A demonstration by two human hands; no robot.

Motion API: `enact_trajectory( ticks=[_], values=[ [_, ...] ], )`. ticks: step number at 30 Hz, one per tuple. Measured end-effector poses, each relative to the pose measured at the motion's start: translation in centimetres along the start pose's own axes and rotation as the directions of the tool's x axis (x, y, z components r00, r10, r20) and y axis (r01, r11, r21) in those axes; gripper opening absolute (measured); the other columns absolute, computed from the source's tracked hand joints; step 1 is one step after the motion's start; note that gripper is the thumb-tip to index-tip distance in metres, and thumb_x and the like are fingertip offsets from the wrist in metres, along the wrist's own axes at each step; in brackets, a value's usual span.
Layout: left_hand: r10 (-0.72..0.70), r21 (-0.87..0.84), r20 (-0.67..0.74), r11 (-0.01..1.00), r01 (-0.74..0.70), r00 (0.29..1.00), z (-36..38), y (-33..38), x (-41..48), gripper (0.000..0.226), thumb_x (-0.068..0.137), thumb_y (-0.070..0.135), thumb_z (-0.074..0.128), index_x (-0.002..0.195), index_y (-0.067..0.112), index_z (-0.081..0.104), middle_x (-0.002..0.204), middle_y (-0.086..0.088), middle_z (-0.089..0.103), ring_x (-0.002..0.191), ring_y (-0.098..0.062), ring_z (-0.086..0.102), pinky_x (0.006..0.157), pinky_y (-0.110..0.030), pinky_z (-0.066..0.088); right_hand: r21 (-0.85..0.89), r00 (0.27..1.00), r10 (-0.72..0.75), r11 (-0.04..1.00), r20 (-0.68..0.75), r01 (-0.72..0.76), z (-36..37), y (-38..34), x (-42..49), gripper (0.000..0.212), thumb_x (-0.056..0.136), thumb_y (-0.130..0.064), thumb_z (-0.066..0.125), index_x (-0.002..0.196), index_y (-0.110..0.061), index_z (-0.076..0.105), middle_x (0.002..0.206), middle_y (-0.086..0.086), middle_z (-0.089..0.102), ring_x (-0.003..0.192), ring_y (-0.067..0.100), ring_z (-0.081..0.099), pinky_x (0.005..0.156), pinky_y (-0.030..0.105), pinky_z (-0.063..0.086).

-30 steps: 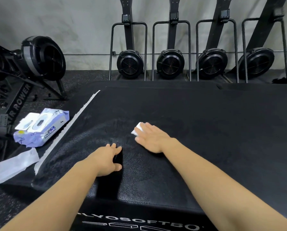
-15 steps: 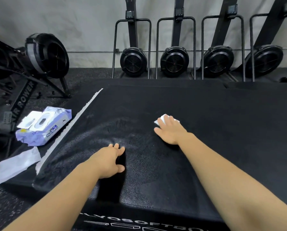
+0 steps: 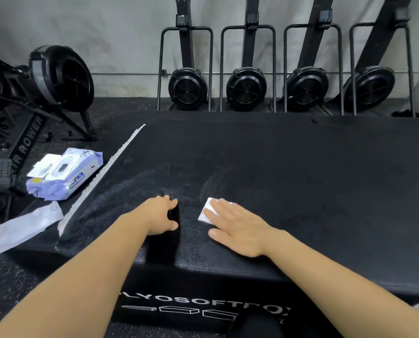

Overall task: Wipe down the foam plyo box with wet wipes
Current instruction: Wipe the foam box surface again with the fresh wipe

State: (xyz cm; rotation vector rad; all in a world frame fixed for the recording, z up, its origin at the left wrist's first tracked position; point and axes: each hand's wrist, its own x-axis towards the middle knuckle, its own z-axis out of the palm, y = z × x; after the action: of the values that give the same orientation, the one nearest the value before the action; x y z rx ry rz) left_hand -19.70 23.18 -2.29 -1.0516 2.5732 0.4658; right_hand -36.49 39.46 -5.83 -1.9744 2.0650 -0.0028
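The person is leaning over the black box [image 3: 301, 191], both bare forearms reaching in from the near edge. The right hand [image 3: 237, 228] is pressing a folded white wipe [image 3: 206, 211] flat onto the box top, near the front and a little left of the middle. Its fingers [image 3: 224, 207] are lying straight and close together over the wipe, with the thumb sticking out towards the left hand. Only the wipe's left part is showing beyond the fingertips.

The left hand [image 3: 159, 215] is resting on the box top just beside the right, holding nothing. Its fingers are lightly bent and close together, with the tips touching the surface.

A damp sheen is showing on the box top around both hands. A torn white strip [image 3: 101, 176] is running along the box's left edge.

To the left, on a lower dark surface, a pale purple pack [image 3: 64, 174] is lying with its lid flipped open. A loose white sheet [image 3: 25, 228] is lying nearer the camera. Four rowers [image 3: 187, 87] are standing upright against the wall, and another [image 3: 59, 76] is sitting at far left.
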Motion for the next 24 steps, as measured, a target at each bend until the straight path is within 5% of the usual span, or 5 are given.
enact_trajectory(
  ticks=[2, 4, 7, 14, 24],
  values=[
    [-0.001, 0.000, 0.004, 1.000, 0.001, 1.000, 0.0, 0.0, 0.0, 0.074, 0.097, 0.029, 0.057, 0.155, 0.020, 0.012, 0.162, -0.004, 0.004, 0.149, -0.022, 0.002, 0.119, -0.035, 0.013, -0.004, 0.997, 0.065, 0.998, -0.041, -0.065, -0.5, 1.9, 0.5, 0.058, 0.103, -0.048, 0.020, 0.155, -0.024, 0.012, 0.163, -0.003, 0.002, 0.149, 0.017, 0.004, 0.122, 0.036, 0.004],
    [-0.003, -0.002, 0.002, 1.000, 0.003, 1.000, 0.1, 0.0, 0.0, 0.073, 0.097, 0.029, 0.057, 0.155, 0.020, 0.013, 0.162, -0.003, 0.004, 0.149, -0.021, 0.001, 0.119, -0.035, 0.013, -0.006, 0.982, 0.111, 0.994, -0.155, -0.113, -1.1, 3.9, 1.0, 0.044, 0.102, -0.043, 0.025, 0.138, -0.019, 0.036, 0.142, 0.001, 0.030, 0.123, 0.019, 0.032, 0.113, 0.039, 0.025],
    [-0.003, -0.018, -0.001, 1.000, 0.003, 1.000, 0.1, 0.0, 0.0, 0.073, 0.096, 0.027, 0.058, 0.154, 0.021, 0.014, 0.162, -0.002, 0.004, 0.149, -0.021, 0.001, 0.120, -0.036, 0.013, 0.026, 0.951, 0.201, 0.979, -0.234, -0.201, -1.6, 6.3, 1.7, 0.031, 0.101, -0.040, 0.027, 0.120, -0.020, 0.041, 0.119, -0.008, 0.034, 0.097, 0.010, 0.027, 0.104, 0.036, 0.032],
    [-0.010, 0.005, 0.010, 1.000, 0.010, 1.000, 0.0, 0.1, 0.1, 0.074, 0.097, 0.028, 0.057, 0.155, 0.021, 0.012, 0.162, -0.003, 0.003, 0.149, -0.021, 0.000, 0.119, -0.037, 0.014, 0.092, 0.899, 0.408, 0.913, -0.160, -0.398, -0.4, 4.6, 3.0, 0.051, 0.100, -0.051, 0.019, 0.135, -0.016, 0.032, 0.147, 0.005, 0.023, 0.132, 0.024, 0.020, 0.114, 0.041, 0.018],
    [-0.034, 0.095, -0.050, 0.995, 0.038, 0.998, 0.7, 0.6, -1.1, 0.065, 0.100, 0.030, 0.049, 0.154, 0.020, 0.015, 0.162, -0.005, 0.008, 0.149, -0.024, 0.010, 0.116, -0.040, 0.025, 0.110, 0.968, 0.244, 0.965, -0.051, -0.237, 2.1, -8.1, 0.6, 0.067, 0.101, -0.054, 0.016, 0.155, -0.016, 0.007, 0.162, 0.006, -0.011, 0.148, 0.024, -0.014, 0.121, 0.042, -0.005]
  ],
)
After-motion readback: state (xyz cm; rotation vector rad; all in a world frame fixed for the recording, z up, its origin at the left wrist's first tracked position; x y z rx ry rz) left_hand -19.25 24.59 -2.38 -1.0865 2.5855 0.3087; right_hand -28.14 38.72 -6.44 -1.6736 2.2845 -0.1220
